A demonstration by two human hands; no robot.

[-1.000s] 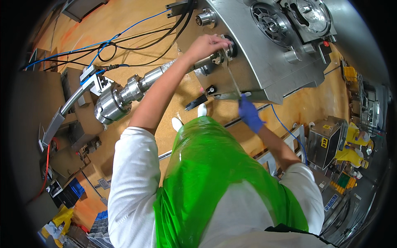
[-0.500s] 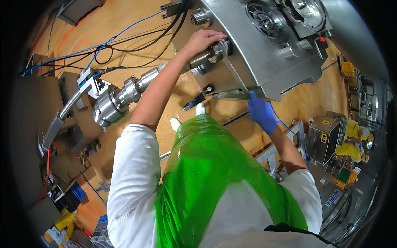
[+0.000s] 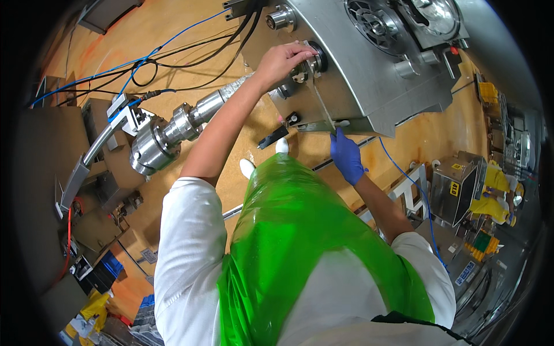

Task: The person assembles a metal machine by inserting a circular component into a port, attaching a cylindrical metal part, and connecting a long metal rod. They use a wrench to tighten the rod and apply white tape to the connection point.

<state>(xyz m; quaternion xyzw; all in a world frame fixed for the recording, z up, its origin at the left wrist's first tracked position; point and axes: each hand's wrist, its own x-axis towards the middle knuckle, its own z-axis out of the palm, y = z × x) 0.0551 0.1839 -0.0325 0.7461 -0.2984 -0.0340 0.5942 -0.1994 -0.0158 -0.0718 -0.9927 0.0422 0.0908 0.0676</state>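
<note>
My bare left hand (image 3: 283, 62) is closed over the metal pipe coupling (image 3: 301, 72) on the side of a steel machine (image 3: 346, 63). Its fingertips lie beside the head of a long metal wrench (image 3: 322, 102), close to a black ring (image 3: 318, 56). In a blue glove, my right hand (image 3: 348, 157) grips the wrench's near end. The wrench slants from the coupling down to that hand. Exactly how its head sits on the coupling is hidden by my left fingers. Under my left forearm runs a steel pipe (image 3: 209, 108), leading away to the left.
A large steel fitting (image 3: 154, 146) ends the pipe at left. Black cables (image 3: 231, 43) and a blue hose (image 3: 173, 39) cross the floor behind. A dark bracket (image 3: 273, 138) stands near my white boots (image 3: 247, 168). To the right is a steel box (image 3: 456, 187) on a frame.
My right hand has swung left, carrying the wrench's near end with it. My left hand has shifted slightly, its fingers now more bent at the coupling.
</note>
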